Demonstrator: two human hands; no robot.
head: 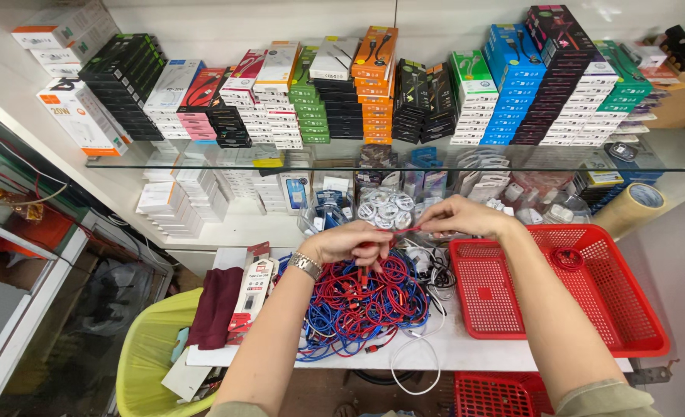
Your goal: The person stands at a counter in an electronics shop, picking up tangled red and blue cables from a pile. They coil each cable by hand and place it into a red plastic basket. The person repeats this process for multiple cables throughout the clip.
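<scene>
Both hands are up at centre frame, just above the heap. The left hand (350, 241), a metal watch (305, 265) on its wrist, is curled closed around a red cable (401, 230); the right hand (460, 216) pinches the same cable's other stretch between thumb and fingertips. The short span of red runs taut between them, just below the glass shelf's front edge.

Directly under the left hand lies the tangle of red and blue cables (358, 305), spread across the white counter (466, 351), with a few white cables (416, 363) looping off the counter's near edge. Whether the held cable trails down into that heap is hard to say; the fingers cover it.

To the right, touching the pile's edge, sits a red mesh basket (636, 316), its floor bare except for one small red coil (568, 259) at the back. That is the open room here. Left of the pile the space is tight: boxed cable packs (251, 293) and a dark maroon cloth (215, 305) lie by the counter's left edge, with a yellow-green bin (145, 351) below. Above, the glass shelf (126, 162) is crowded with stacked boxes (335, 100).
</scene>
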